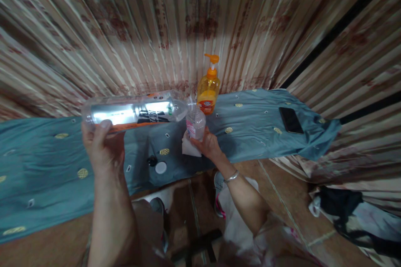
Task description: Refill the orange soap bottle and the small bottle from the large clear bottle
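Note:
My left hand [105, 146] is closed around the base end of a large clear plastic bottle [156, 110] with a silver, black and orange label. That bottle lies nearly level in the air, its neck pointing right and meeting the top of a small clear bottle [196, 121]. My right hand [209, 144] grips the small bottle, which has a pinkish label. A whitish piece [190, 147], perhaps paper or cloth, sits below it by my fingers. Whether liquid passes between the two necks cannot be made out.
An orange pump bottle [207, 91] stands behind on the blue patterned cloth [247, 133]. A black cap [152, 161] and a white lid [161, 167] lie at the front. A phone [290, 120] rests at right. Pleated curtains [175, 25] rise behind; dark bars [335, 33] cross at right.

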`<state>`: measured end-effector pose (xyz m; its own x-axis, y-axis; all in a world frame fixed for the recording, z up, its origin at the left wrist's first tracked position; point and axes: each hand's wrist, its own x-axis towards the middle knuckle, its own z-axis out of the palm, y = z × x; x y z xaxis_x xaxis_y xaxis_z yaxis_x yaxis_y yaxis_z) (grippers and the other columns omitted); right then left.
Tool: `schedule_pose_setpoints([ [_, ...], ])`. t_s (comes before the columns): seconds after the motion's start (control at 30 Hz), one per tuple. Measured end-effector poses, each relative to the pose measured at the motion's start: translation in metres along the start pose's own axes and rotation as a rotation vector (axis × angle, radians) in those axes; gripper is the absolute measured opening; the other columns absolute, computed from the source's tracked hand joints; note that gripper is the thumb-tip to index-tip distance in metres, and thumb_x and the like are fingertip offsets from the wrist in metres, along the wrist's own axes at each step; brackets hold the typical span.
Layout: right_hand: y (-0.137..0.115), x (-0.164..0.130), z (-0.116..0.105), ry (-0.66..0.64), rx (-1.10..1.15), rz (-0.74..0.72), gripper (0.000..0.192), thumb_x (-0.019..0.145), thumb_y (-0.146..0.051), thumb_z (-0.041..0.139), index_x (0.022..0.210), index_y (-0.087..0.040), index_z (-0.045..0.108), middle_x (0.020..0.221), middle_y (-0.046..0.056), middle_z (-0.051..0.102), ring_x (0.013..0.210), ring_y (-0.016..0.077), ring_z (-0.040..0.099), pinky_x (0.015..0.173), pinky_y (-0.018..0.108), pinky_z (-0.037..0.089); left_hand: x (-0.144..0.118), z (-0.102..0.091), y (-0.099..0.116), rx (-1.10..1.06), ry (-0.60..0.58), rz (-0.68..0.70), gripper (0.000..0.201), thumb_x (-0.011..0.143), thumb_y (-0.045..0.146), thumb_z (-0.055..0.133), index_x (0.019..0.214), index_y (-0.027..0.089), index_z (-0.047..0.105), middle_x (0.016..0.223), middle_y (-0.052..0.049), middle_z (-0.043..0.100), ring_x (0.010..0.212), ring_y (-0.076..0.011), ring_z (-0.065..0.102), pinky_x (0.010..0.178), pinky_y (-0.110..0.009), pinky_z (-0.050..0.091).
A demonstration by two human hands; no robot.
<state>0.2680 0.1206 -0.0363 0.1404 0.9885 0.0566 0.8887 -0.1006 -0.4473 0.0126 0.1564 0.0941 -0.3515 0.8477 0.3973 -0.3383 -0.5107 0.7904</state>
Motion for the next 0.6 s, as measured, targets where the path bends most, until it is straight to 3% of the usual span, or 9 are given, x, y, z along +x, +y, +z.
schedule_pose_setpoints([
  [0.2,-0.0019,0.0,0.0011,-0.026,0.025,0.021,0.066,0.1,-0.04,0.077,0.157,-0.017,0.054,0.107,0.015,0.084,0.098,0.0269,0.083,0.087,0.038,0.067,-0.0018,0.0031,0.0019,0.002,0.012,-0.003,0.079,0.051,0.033,0.096,0.128,0.039,0.075,0.134,-0.001,0.078,0.125,-0.0302,0.073,0.102,-0.045,0.063],
  [0.4,-0.0019,-0.0012,-0.0034,-0.007,0.038,0.026,0.064,0.097,-0.039,0.082,0.153,-0.019,0.056,0.107,0.016,0.085,0.098,0.0286,0.084,0.086,0.039,0.067,-0.0032,0.0049,0.0034,0.013,0.023,-0.023,0.081,0.051,0.033,0.097,0.129,0.042,0.075,0.127,0.0,0.079,0.126,-0.0298,0.072,0.105,-0.045,0.062],
  [0.6,-0.0048,-0.0018,-0.0079,-0.039,0.099,0.043,0.056,0.1,-0.042,0.079,0.146,-0.017,0.059,0.111,0.018,0.086,0.101,0.0286,0.085,0.088,0.041,0.068,-0.0026,0.0031,0.0024,0.01,0.018,-0.009,0.085,0.05,0.036,0.099,0.131,0.042,0.075,0.134,-0.001,0.078,0.128,-0.0308,0.072,0.103,-0.045,0.062],
])
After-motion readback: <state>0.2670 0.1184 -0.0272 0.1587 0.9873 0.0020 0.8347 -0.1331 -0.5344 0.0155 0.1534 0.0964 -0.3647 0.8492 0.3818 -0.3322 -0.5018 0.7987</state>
